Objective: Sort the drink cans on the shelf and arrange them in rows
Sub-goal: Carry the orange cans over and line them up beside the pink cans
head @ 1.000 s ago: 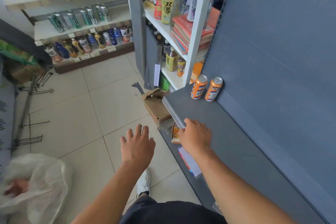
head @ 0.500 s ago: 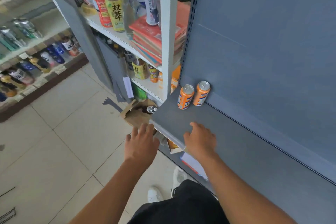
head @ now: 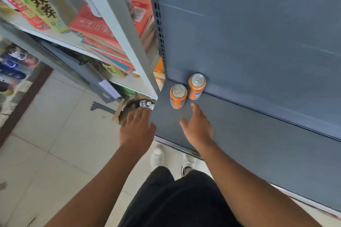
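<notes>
Head view: the right hand (head: 198, 127) is hovering over the shelf (head: 249, 143), fingers spread and holding nothing. The left hand (head: 137, 128) is hanging off the shelf's corner, fingers loose, also empty. Just beyond the right fingertips the near can (head: 178, 96) and far can (head: 196, 86) are standing upright, side by side. Judged step: approach to the cans. The next move is calling for a grip round the near can without toppling its neighbour.

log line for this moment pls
orange cans: two, upright, back-left of shelf, untouched | left grip: open, at shelf edge | right grip: open, above shelf, short of cans
</notes>
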A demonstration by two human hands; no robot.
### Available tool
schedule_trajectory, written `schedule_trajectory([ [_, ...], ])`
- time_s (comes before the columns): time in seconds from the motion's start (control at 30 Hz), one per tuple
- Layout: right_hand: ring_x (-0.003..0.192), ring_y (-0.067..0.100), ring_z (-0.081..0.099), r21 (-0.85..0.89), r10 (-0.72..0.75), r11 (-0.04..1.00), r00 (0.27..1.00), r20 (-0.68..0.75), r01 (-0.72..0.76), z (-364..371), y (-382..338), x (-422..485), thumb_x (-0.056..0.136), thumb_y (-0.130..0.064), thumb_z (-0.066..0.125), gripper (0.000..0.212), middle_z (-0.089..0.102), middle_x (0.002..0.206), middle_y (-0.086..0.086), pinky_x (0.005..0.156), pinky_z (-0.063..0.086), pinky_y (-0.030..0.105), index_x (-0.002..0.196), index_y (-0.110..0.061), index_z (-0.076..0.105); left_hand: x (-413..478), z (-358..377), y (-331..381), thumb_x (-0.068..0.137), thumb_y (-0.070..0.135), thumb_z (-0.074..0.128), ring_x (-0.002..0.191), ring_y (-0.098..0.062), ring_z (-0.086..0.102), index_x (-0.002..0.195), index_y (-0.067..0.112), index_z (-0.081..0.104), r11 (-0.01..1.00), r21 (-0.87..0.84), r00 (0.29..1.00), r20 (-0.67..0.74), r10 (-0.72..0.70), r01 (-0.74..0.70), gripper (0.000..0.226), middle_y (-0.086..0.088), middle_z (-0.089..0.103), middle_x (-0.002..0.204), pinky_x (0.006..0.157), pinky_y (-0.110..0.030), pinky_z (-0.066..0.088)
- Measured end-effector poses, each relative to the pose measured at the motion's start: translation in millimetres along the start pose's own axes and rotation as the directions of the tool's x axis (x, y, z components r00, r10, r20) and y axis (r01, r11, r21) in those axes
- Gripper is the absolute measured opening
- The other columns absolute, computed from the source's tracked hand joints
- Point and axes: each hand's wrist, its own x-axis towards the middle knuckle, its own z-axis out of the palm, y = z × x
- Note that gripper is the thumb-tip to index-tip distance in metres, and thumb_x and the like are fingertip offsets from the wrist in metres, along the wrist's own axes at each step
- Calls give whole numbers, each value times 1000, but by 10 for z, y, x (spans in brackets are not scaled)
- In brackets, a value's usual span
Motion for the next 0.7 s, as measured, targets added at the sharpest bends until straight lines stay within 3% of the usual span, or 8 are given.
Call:
schedule_trajectory([
  [0.17,134,30,47,226,121,969,990,-75,-101,258,-56,222,88,-36,66,77,42,152,6,102,43,44,151,-20,25,435,49,-49,95,32,47,132,-26,41,138,19,43,980,53,982,22,190,-191,45,1,46,143,103,-42,39],
  [0.33,128,20,51,380,155,920,978,-138,-93,474,-187,472,84,-39,69,81,46,146,-9,91,45,37,149,-39,21,703,136,-124,95,30,52,125,-33,49,133,14,49,945,25,945,-7,328,-327,42,-5,54,137,100,-48,43],
  [0.4,122,15,54,492,189,867,969,-162,-86,613,-261,579,78,-38,73,84,50,138,-16,87,45,34,146,-43,23,780,193,-164,95,31,51,123,-34,51,132,13,50,937,9,936,-30,350,-350,41,-6,56,135,97,-48,45],
  [0.5,113,3,53,650,268,756,943,-195,-81,875,-346,717,72,-35,79,88,50,130,-22,93,46,34,143,-38,28,849,262,-249,94,36,41,117,-31,55,128,15,53,931,-11,929,-56,365,-366,43,-4,60,128,89,-46,49],
  [0.63,92,-7,57,780,404,618,889,-215,-92,1043,-397,885,69,-36,84,81,56,117,-24,90,50,32,134,-34,34,883,386,-383,95,34,44,124,-28,50,132,17,51,947,-42,948,-26,317,-318,41,-1,55,135,93,-44,46],
  [0.7,89,-11,58,779,391,623,890,-234,-69,1012,-373,914,71,-34,83,79,59,108,-27,82,50,18,135,-34,36,892,425,-393,96,32,46,127,-26,48,135,18,49,953,-57,955,-26,296,-297,41,0,53,138,96,-43,44],
])
